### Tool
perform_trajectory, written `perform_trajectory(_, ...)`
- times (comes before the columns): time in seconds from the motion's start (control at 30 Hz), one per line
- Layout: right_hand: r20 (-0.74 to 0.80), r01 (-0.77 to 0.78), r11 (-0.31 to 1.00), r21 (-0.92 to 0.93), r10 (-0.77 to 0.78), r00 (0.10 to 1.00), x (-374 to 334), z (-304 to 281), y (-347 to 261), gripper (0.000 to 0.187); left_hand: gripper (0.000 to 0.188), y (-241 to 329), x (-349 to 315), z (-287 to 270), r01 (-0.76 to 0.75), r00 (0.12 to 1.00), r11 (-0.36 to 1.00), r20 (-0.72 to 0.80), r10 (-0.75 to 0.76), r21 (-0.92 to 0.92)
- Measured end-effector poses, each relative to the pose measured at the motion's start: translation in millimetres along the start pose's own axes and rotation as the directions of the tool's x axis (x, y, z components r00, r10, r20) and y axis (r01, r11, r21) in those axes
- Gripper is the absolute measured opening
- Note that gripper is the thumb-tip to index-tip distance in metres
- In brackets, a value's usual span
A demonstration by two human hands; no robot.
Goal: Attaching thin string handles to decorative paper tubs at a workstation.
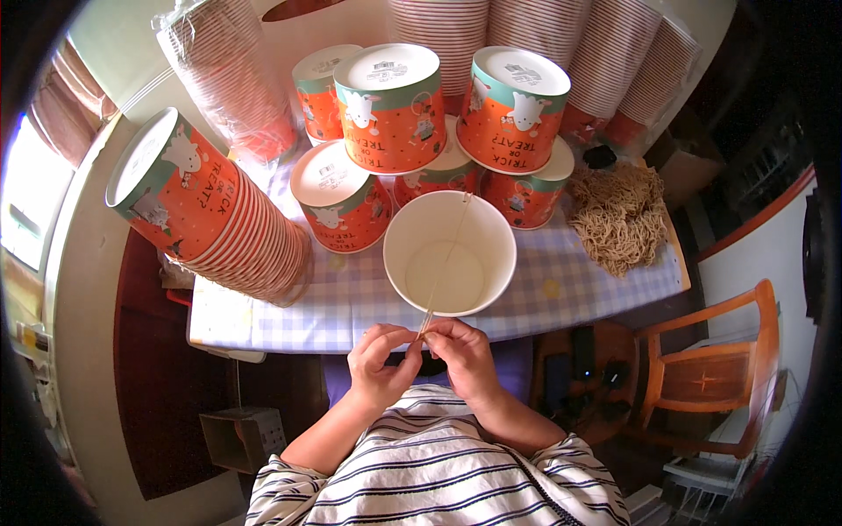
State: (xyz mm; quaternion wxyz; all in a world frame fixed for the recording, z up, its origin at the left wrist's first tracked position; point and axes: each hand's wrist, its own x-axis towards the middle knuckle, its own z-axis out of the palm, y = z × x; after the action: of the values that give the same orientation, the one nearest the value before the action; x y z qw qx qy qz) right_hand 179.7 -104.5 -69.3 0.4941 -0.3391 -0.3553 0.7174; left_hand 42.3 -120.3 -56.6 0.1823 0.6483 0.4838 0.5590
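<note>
An open paper bucket (pixel 404 235), white inside, stands at the table's front edge with its mouth toward me. A thin tan string (pixel 450 254) runs from the bucket's far rim across its mouth to my hands. Just off the near rim, my left hand (pixel 379 366) pinches the string ends between thumb and fingertips. My right hand (pixel 465 355) meets it there, thumb and forefinger closed on the same strands. The exact knot or loop between the fingertips is too small to make out.
Upside-down orange and green buckets (pixel 390 114) are piled behind the open one. A leaning stack of nested buckets (pixel 215 210) is at left. Tall bucket stacks (pixel 535 35) line the back. A tangled heap of tan strings (pixel 618 215) lies at right. A wooden chair (pixel 706 377) stands beyond the table (pixel 561 294).
</note>
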Motion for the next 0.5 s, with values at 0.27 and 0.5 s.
perform_trajectory(0.27, -0.066, -0.027, 1.000, -0.014, 0.026, 0.997, 3, 7, -4, 0.016, 0.014, -6, -6, -2, 0.190, 0.982, 0.979, 0.009, -0.190, -0.077)
perform_trajectory(0.5, -0.067, -0.046, 0.996, 0.078, 0.051, 0.996, 6, -1, 7, 0.016, 0.004, -9, -10, -3, 0.498, 0.860, 0.766, 0.116, -0.498, -0.405)
